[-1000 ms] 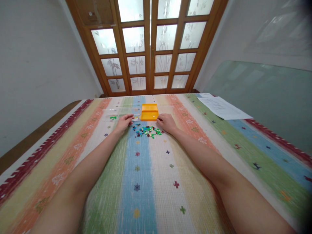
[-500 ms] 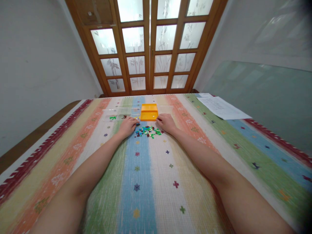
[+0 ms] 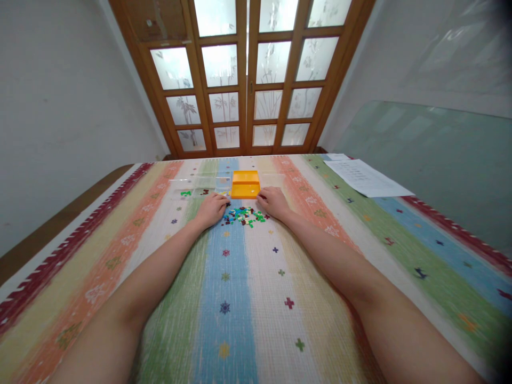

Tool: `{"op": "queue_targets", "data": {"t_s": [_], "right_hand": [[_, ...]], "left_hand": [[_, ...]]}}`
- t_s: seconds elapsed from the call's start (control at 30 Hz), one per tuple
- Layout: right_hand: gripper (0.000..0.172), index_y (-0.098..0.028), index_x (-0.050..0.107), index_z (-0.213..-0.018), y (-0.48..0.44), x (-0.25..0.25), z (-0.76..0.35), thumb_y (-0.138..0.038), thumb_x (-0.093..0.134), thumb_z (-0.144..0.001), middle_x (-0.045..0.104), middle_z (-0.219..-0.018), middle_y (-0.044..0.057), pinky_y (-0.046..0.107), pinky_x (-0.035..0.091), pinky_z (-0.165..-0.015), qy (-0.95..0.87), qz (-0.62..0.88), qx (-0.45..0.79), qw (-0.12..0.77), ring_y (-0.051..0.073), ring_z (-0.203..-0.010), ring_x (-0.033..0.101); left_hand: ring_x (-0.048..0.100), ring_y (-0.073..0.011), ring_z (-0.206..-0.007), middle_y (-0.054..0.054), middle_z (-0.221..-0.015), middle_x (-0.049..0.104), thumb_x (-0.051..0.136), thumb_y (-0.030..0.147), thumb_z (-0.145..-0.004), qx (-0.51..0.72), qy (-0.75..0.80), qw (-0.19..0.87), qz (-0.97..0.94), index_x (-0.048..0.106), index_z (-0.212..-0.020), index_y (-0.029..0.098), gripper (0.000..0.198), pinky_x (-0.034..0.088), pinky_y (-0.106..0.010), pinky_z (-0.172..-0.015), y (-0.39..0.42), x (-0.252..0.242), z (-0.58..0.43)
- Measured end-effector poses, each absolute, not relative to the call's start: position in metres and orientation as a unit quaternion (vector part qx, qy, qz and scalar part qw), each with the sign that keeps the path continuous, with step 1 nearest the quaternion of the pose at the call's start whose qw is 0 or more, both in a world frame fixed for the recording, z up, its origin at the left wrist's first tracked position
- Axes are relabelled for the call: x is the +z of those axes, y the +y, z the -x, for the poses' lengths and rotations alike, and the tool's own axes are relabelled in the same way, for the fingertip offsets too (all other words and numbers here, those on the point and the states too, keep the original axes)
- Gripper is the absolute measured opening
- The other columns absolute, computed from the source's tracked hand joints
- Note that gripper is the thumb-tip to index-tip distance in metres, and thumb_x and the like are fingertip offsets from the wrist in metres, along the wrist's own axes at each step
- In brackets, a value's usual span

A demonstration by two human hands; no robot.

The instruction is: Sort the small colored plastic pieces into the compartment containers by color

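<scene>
A loose pile of small bricks (image 3: 245,215) in green, blue, dark red and pale colours lies on the cloth between my hands. My left hand (image 3: 212,210) rests left of the pile, its fingers bent together; a small dark bit shows at the fingertips, too tiny to name. Behind that hand, clear plastic trays (image 3: 180,186) hold a few green, brown and yellow pieces. My right hand (image 3: 273,201) lies with curled fingers at the front right corner of an open yellow box (image 3: 245,177). A small pale piece sits in the box. Whatever the right fingers pinch is hidden.
A striped, patterned tablecloth (image 3: 230,330) covers the table. Printed paper sheets (image 3: 364,177) lie at the back right. Another clear tray or lid (image 3: 274,180) is faintly visible right of the yellow box. Beyond the table stand wooden doors (image 3: 244,96) with frosted panes.
The whole view has shifted very slightly. Both hands stay in nearly the same place, and the pile, box and trays look the same.
</scene>
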State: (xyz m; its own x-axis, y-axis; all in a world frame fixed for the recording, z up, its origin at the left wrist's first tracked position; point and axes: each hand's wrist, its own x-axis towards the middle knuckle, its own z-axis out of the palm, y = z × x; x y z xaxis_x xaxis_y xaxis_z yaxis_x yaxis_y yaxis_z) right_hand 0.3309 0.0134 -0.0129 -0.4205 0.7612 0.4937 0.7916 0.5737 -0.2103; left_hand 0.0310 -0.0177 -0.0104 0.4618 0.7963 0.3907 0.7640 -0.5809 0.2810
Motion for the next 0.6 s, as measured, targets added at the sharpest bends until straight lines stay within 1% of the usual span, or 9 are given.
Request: {"op": "queue_targets", "data": {"t_s": [0.27,0.43,0.6], "right_hand": [[0.023,-0.019,0.074,-0.088,0.013,-0.012,-0.330,-0.028,0.055,-0.099,0.071,-0.090,0.008,0.035,0.035,-0.083,-0.842,0.465,-0.028,0.273,0.023,-0.088,0.058],[0.024,-0.019,0.074,-0.089,0.013,-0.012,-0.329,-0.029,0.055,-0.099,0.071,-0.090,0.009,0.035,0.034,-0.082,-0.843,0.466,-0.029,0.268,0.023,-0.086,0.057],[0.021,-0.019,0.073,-0.089,0.011,-0.011,-0.329,-0.029,0.057,-0.099,0.071,-0.091,0.009,0.036,0.033,-0.085,-0.854,0.452,-0.043,0.255,0.024,-0.091,0.058]], "left_hand": [[0.056,-0.0286,-0.119,-0.009,-0.125,0.072,0.047,0.024,-0.099,0.319,0.501,0.057,-0.802,0.077,-0.124,0.023,0.039,0.042,-0.048,-0.111,-0.014,-0.006,-0.026],[0.055,-0.0277,-0.120,-0.009,-0.127,0.072,0.048,0.025,-0.099,0.320,0.513,0.046,-0.795,0.077,-0.124,0.024,0.038,0.039,-0.048,-0.112,-0.006,-0.011,-0.020],[0.052,-0.0301,-0.123,-0.010,-0.131,0.070,0.048,0.025,-0.099,0.310,0.527,0.020,-0.791,0.075,-0.127,0.022,0.039,0.038,-0.050,-0.112,-0.004,-0.014,-0.019]]}}
